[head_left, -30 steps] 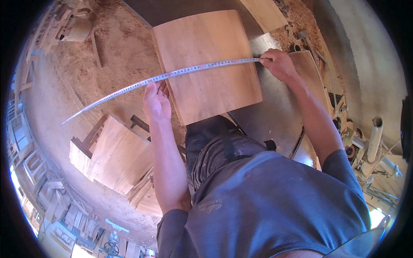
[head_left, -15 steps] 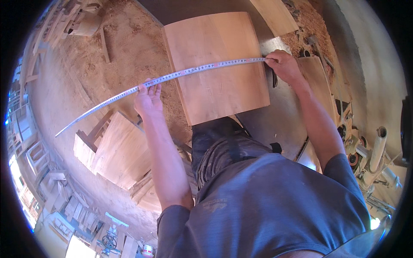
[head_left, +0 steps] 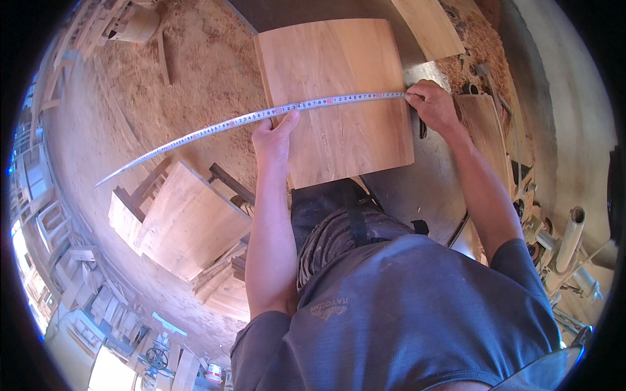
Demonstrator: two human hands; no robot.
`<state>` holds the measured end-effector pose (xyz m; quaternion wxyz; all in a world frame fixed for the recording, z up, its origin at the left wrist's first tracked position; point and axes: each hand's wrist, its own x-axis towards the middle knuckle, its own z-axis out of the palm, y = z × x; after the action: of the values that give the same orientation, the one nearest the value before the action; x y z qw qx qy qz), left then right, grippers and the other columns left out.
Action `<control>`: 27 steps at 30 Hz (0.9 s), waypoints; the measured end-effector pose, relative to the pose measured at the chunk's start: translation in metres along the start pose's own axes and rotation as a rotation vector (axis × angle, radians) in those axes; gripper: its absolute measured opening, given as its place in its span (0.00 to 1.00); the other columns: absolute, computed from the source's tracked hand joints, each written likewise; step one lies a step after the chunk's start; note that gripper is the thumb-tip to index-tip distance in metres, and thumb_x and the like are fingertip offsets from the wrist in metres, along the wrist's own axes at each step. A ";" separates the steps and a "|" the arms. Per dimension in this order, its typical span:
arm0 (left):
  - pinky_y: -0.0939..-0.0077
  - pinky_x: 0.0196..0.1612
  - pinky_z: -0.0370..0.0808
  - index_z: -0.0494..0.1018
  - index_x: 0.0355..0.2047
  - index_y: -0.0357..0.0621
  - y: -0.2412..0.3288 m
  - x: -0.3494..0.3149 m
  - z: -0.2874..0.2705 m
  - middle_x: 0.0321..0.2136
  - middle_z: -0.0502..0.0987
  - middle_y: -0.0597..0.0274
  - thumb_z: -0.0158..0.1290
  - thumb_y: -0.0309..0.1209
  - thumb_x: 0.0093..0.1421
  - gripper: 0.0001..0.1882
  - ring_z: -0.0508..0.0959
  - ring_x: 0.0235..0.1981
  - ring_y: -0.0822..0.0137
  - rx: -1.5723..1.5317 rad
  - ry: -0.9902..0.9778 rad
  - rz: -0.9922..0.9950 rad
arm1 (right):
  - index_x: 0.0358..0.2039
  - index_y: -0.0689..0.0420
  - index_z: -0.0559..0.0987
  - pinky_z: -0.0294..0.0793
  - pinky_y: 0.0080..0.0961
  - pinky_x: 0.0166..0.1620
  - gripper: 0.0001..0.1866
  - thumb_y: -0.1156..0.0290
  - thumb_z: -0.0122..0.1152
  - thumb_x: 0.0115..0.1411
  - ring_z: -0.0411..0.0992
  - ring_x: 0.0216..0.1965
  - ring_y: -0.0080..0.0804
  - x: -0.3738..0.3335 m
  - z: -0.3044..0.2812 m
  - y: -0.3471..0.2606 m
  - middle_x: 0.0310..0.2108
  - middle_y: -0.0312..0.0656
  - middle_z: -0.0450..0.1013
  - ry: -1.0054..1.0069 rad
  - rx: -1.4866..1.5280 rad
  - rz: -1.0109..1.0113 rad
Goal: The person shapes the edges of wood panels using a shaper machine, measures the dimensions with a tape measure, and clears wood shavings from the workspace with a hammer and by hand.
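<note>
A steel measuring tape [head_left: 261, 117] lies stretched across a square wooden board [head_left: 339, 98] on the dark workbench [head_left: 417, 189]. The left hand [head_left: 274, 138] pinches the tape at the board's left edge; the right hand [head_left: 432, 104] grips its end, fingers closed, at the right edge. The tape's loose length arcs left over the sawdust-covered floor [head_left: 189, 85]

Left hand [head_left: 274, 140] slid right along the measuring tape [head_left: 261, 117] — from off the wooden board's [head_left: 339, 98] left side to pinching the tape at its left edge. Free tape end now trails longer left — board sits more square.
</note>
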<state>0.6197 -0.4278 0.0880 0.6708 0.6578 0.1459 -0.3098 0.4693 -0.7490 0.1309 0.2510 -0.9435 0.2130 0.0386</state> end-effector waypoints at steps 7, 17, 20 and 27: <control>0.81 0.37 0.71 0.82 0.36 0.34 0.002 -0.002 0.008 0.30 0.80 0.68 0.67 0.33 0.59 0.13 0.75 0.32 0.78 0.102 0.127 0.011 | 0.33 0.58 0.83 0.74 0.36 0.46 0.08 0.67 0.63 0.60 0.75 0.42 0.42 0.000 0.007 -0.003 0.33 0.41 0.77 0.062 0.010 -0.033; 0.80 0.36 0.71 0.82 0.36 0.33 0.001 -0.001 0.008 0.30 0.80 0.69 0.66 0.35 0.61 0.14 0.74 0.31 0.79 0.107 0.150 -0.011 | 0.32 0.56 0.84 0.76 0.36 0.47 0.07 0.66 0.64 0.59 0.75 0.43 0.40 0.006 0.005 -0.004 0.33 0.38 0.78 0.077 -0.027 -0.034; 0.81 0.36 0.71 0.82 0.37 0.33 0.004 -0.002 0.009 0.30 0.80 0.69 0.66 0.35 0.61 0.14 0.74 0.32 0.79 0.109 0.146 -0.014 | 0.32 0.56 0.84 0.76 0.35 0.46 0.07 0.67 0.65 0.59 0.75 0.42 0.40 0.006 0.006 -0.004 0.32 0.38 0.77 0.089 -0.023 -0.047; 0.81 0.36 0.70 0.82 0.36 0.34 0.003 -0.003 0.010 0.30 0.79 0.70 0.65 0.34 0.62 0.13 0.73 0.31 0.80 0.054 0.129 0.001 | 0.31 0.57 0.83 0.76 0.36 0.45 0.06 0.68 0.66 0.58 0.76 0.41 0.40 0.008 0.006 -0.002 0.32 0.38 0.78 0.087 -0.005 -0.060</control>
<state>0.6176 -0.4371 0.0933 0.6422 0.6943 0.1802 -0.2701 0.4773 -0.7479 0.1250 0.2401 -0.9509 0.1951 -0.0095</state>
